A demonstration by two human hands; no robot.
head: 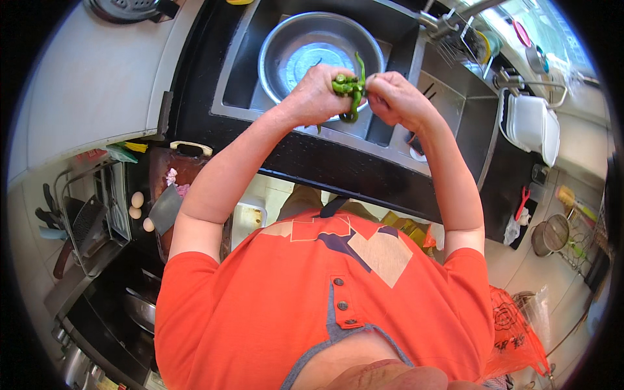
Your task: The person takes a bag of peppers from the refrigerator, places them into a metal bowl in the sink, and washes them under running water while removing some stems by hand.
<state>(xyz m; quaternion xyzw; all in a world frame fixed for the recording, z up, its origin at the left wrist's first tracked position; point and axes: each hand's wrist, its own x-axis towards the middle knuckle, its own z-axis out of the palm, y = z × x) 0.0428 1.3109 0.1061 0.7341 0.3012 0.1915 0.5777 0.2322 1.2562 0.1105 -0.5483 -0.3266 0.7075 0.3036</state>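
Note:
My left hand [319, 95] is closed around a bunch of green chili peppers [352, 90] above the near rim of a steel basin [267, 68]. The pepper ends stick out towards my other hand, and one thin pepper points up. Close beside the bunch, my right hand [394, 97] has its thumb and fingertips pinched together; whether something small is between them cannot be told. The basin stands in the left bowl of a double sink [234, 109]. Its bottom looks bright, and part of it is hidden by my left hand and forearm.
A faucet [441, 27] reaches in at the sink's far side. Right of the sink hang white foam trays [529, 122]. At the left are a brown cutting board [163, 158] with a cleaver [168, 209] and pink meat, several eggs [137, 199] and a knife rack [78, 214].

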